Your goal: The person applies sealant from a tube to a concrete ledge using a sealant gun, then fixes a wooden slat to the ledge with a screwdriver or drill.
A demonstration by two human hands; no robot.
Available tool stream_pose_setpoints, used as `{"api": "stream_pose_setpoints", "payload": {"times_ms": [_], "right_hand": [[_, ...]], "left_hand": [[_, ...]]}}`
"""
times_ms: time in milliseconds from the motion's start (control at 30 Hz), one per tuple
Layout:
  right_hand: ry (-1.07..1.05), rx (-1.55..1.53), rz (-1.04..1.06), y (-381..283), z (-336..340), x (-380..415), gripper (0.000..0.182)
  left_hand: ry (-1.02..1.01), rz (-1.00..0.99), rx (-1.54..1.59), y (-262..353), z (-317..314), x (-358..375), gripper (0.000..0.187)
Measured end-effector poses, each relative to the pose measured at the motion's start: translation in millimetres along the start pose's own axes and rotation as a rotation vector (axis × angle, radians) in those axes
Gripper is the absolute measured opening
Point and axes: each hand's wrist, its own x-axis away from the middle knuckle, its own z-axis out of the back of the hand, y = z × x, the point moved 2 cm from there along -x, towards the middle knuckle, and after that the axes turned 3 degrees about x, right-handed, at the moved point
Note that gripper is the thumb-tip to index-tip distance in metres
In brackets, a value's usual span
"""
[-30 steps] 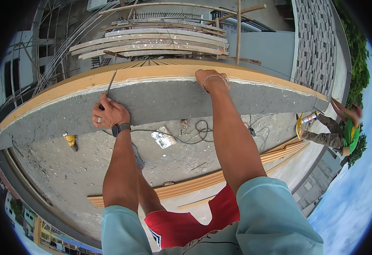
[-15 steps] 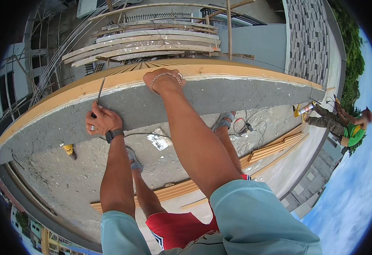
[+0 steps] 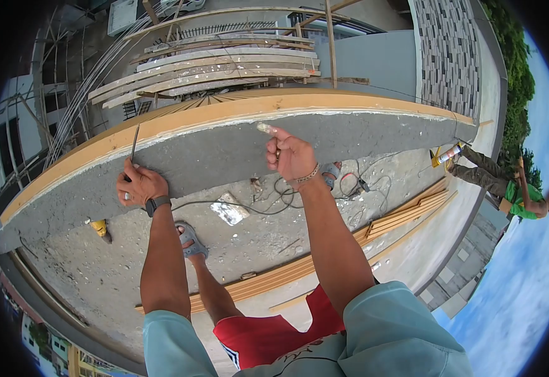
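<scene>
My left hand (image 3: 141, 187) is closed on a thin pointed metal tool (image 3: 135, 143), its tip up against the tan board. The hand rests on the grey concrete ledge (image 3: 218, 147). To the right, my right hand (image 3: 292, 157) hovers over the ledge with its index finger stretched out and the other fingers curled. Whitish material covers that fingertip. A tan board (image 3: 236, 107) runs along the far side of the ledge, and a rough white line of filler follows the joint between them.
On the floor below lie tan planks (image 3: 406, 215), a black cable (image 3: 258, 210), a white-smeared sheet (image 3: 229, 209) and a yellow tool (image 3: 100, 229). At the right is a person in green (image 3: 525, 198) near a caulking gun (image 3: 448, 155). Weathered planks (image 3: 224, 61) lie beyond the ledge.
My right hand has come off the tan board and moved down and right, its index finger now extended. My left hand has shifted slightly left with the tool. The other person's arms have moved.
</scene>
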Motion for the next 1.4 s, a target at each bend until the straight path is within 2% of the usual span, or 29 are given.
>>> {"api": "stream_pose_setpoints", "payload": {"times_ms": [133,233,300,333,400,500,533,600,700,833,900,1033,1100,1233,1300,1400], "right_hand": [[-0.014,-0.013,0.002,6.1,10.2,-0.2,0.046],[-0.102,-0.04,-0.017,1.0,10.1,-12.1,0.048],[0.346,1.856,0.304,-36.4,-14.3,-34.1,0.048],[0.34,1.854,0.305,-38.8,-21.2,-37.6,0.048],[0.278,2.242,0.248,-38.8,-31.0,-41.5,0.047],[0.227,2.343,0.14,-38.6,-32.3,-47.2,0.049],[0.223,2.349,0.141,-37.1,-33.0,-47.1,0.049],[0.226,2.417,0.232,-33.3,-35.1,-45.1,0.035],[0.203,2.474,0.299,-33.5,-33.5,-44.3,0.031],[0.1,2.45,0.244,-51.1,-29.8,-25.7,0.036],[0.169,2.076,0.328,-62.9,-6.5,-21.8,0.045],[0.167,2.006,0.345,-71.9,-9.6,-25.1,0.053],[-0.17,2.06,0.416,-82.6,-3.6,-48.2,0.052],[-0.288,2.049,0.303,-81.2,-14.3,-67.4,0.055],[-0.343,2.108,0.182,-76.9,-13.4,-72.2,0.057],[-0.313,2.07,0.12,-77.7,-3.1,-77.0,0.056]], "left_hand": [[-0.006,0.003,0.019,4.3,5.8,4.5,0.028],[0.037,-0.031,0.03,-1.2,3.1,1.1,0.027],[0.022,0.025,-0.015,-2.4,-0.4,-8.5,0.027],[0.025,0.027,-0.02,-1.9,0.0,-10.1,0.027],[-0.007,0.029,0.011,1.1,0.3,-7.4,0.027],[-0.004,0.017,0.025,2.8,2.7,-7.7,0.026],[-0.006,0.023,0.025,1.8,3.1,-8.0,0.026],[-0.028,0.02,0.054,0.5,3.7,-8.9,0.027],[-0.016,0.034,0.037,3.9,3.5,-7.9,0.027],[-0.01,0.05,0.021,2.0,5.5,-8.4,0.027],[-0.038,0.04,0.035,5.5,6.8,-7.1,0.027],[-0.022,0.042,0.052,3.0,6.6,-7.0,0.027],[0.001,0.012,0.07,1.8,1.3,-5.6,0.027],[-0.025,0.028,0.067,5.9,7.4,-6.7,0.028],[-0.028,0.027,0.09,4.8,6.4,-7.2,0.028],[-0.008,0.033,0.061,6.1,7.0,-6.5,0.028]]}}
